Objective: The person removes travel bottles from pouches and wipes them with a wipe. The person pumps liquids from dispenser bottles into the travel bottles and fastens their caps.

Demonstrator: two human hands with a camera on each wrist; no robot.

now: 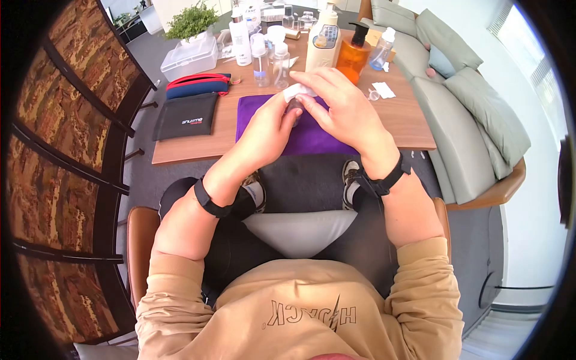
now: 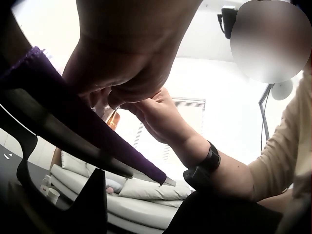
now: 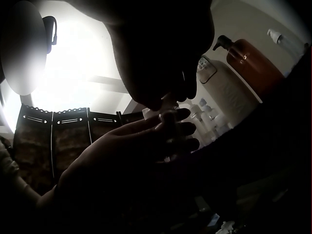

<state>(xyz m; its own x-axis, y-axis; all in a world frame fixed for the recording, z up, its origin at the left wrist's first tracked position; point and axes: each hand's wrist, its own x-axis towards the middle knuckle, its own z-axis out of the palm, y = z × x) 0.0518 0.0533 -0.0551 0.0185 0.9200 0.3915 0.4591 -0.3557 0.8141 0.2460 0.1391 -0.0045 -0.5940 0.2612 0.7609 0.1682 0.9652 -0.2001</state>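
Head view: a small clear container (image 1: 294, 106) is gripped by the curled left hand (image 1: 267, 132) and should be steadied; a white piece (image 1: 297, 90) is pinched by the right hand (image 1: 339, 105).

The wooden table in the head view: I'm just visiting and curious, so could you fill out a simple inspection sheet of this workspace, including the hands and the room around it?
Surface: wooden table, with a purple cloth spread at the near edge.
Job's things: small clear container with a white top, held above the cloth.
Clutter: amber pump bottle, cream bottle and small clear bottles farther back; black pouch to the left.
Grippers: bare hands; the left hand grips the container, the right hand pinches its top.
Cables: nothing seen on the tabletop; floor too unclear to tell.
Surroundings: pale sofa to the right, brown patterned screen to the left.
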